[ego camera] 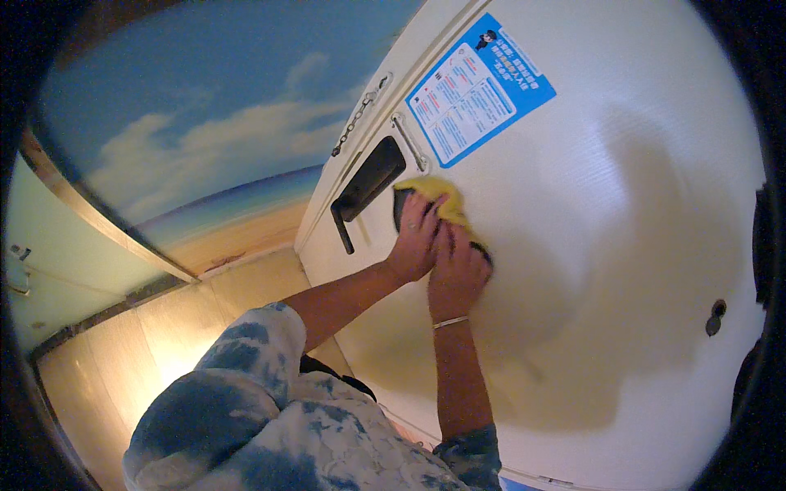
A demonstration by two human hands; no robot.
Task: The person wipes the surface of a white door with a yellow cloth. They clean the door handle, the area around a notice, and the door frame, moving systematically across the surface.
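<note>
A white door [552, 202] fills the right half of the head view. Both of my hands are on a yellow and dark cloth [439, 190] just right of the black door handle [368, 178]. My left hand [417, 236] has its fingers over the cloth's left part. Close beside it, my right hand [459, 267], with a thin band at the wrist, grips the cloth's lower right part; a dark edge shows by its fingers. The cloth is partly hidden under the hands, and whether it lies flat on the door cannot be told.
Above the hands are a metal latch bar [409, 142], a door chain [356, 119] and a blue and white printed notice [482, 92]. A round door viewer [715, 316] sits at the right. A beach mural [245, 135] covers the wall at the left, above the lit floor [141, 337].
</note>
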